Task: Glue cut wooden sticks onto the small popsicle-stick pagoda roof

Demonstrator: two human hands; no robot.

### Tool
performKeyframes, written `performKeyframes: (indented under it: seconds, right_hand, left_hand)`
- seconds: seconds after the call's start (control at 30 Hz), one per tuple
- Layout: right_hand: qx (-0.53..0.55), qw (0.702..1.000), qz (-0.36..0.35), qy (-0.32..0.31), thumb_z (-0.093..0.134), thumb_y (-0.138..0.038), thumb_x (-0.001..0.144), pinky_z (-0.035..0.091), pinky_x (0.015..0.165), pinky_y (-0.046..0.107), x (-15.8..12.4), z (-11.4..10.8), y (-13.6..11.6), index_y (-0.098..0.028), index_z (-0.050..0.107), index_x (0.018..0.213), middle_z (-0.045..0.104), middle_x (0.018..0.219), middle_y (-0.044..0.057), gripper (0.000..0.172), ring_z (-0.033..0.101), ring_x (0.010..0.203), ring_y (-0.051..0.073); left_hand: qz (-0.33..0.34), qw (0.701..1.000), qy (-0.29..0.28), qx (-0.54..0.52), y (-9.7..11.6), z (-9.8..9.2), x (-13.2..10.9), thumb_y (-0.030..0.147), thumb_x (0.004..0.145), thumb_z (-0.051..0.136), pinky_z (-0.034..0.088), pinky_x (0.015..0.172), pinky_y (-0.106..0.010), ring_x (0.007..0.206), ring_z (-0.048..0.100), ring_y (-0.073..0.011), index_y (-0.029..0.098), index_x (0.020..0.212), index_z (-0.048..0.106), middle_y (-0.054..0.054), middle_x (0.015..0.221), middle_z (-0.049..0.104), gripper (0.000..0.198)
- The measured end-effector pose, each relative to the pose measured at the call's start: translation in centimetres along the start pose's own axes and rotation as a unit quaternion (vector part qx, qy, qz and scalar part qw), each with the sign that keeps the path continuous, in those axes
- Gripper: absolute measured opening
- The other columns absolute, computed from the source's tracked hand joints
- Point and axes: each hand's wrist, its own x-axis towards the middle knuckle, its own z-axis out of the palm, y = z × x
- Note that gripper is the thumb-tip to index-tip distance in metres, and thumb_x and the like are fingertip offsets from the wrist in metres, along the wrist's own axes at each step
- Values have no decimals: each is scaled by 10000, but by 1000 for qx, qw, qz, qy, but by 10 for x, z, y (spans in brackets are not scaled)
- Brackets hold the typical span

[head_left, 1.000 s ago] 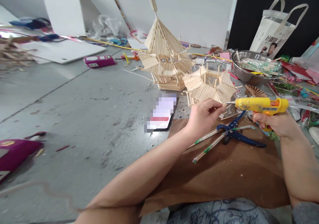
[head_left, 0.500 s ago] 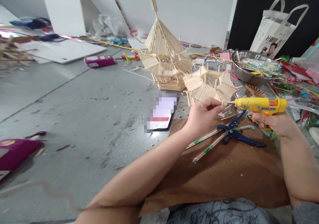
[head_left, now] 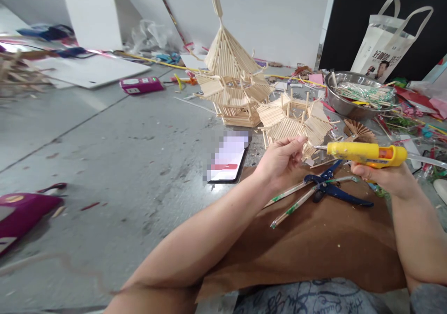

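My right hand (head_left: pixel 382 178) grips a yellow glue gun (head_left: pixel 365 153), its nozzle pointing left. My left hand (head_left: pixel 279 160) is pinched on a small wooden stick piece, too small to make out clearly, just left of the nozzle. Behind both hands sits a low roof section of wooden sticks (head_left: pixel 295 120). A taller stick pagoda model (head_left: pixel 232 76) stands further back. Blue-handled cutters (head_left: pixel 328 186) and two green-marked chopsticks (head_left: pixel 296 200) lie on brown cardboard (head_left: pixel 314 244) under my hands.
A phone (head_left: pixel 228 158) lies left of the cardboard on the grey floor. A steel bowl (head_left: pixel 352 97) with sticks stands at the back right, a white tote bag (head_left: pixel 391 39) behind it. A pink box (head_left: pixel 139 85) and a magenta object (head_left: pixel 21 209) lie to the left.
The glue gun's nozzle has dipped a little and my right hand has shifted slightly. My left hand's fingers have lifted and turned the small piece up towards the roof section.
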Motion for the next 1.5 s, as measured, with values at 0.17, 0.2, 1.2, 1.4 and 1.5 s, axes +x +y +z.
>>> performKeyframes:
  seconds: [0.17,0.2,1.2,1.4,1.5]
  right_hand:
    - [-44,999,-8,-21,721,-453,623,531,608,322,-3,-1,4,-244,663,765,657,685,-5,259,622,637,171]
    - [-52,998,-15,-23,722,-442,629,531,616,320,-3,-1,5,-244,660,772,662,698,-5,252,626,644,171]
    - [-66,998,5,-3,708,-470,637,549,662,326,-2,1,16,-233,668,810,686,740,0,296,646,685,180]
    - [-85,996,11,10,705,-498,626,541,666,335,-2,1,18,-239,680,811,689,740,8,320,651,695,193]
    - [-92,995,10,23,710,-506,614,544,643,340,-2,0,21,-239,685,824,688,737,11,340,648,688,199]
  left_hand:
    - [-10,1000,-7,-23,0,0,-1,144,690,682,252,343,-121,361,360,-16,109,587,547,68,445,409,173]
    - [-10,1000,-9,-26,0,0,-2,145,693,678,248,342,-122,362,360,-16,108,601,555,68,449,413,158]
    - [-16,999,-18,-33,1,2,-4,187,676,716,226,344,-138,360,337,-10,119,607,538,76,466,414,202]
    - [-15,999,-20,-36,1,2,-5,173,704,686,224,342,-137,354,340,-12,117,594,528,71,464,417,200]
    - [-10,999,-25,-37,0,1,-5,179,689,702,225,344,-135,357,344,-12,120,576,511,72,461,412,230]
